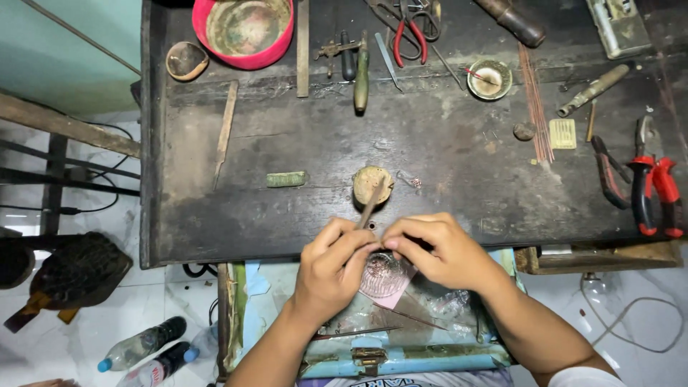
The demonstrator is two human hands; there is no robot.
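Observation:
My left hand [331, 266] and my right hand [436, 249] meet at the near edge of a dark wooden workbench [459, 186]. The left hand pinches a thin brown stick-like tool [372, 203] that points up toward a small round wooden block [373, 183]. The fingertips of my right hand touch the left fingers at the tool's lower end and seem to pinch something tiny; I cannot see what it is. Just below the hands lies a round coppery filigree piece [381, 274] on a pink card.
On the bench lie a pink bowl [244, 44], a small brown dish [185, 60], red-handled pliers [656, 190], scissors [408, 32], copper wires [536, 107], a green block [287, 179] and a small metal cup [489, 78]. A blue drawer [373, 358] sits under my hands. Bottles [140, 347] lie on the floor.

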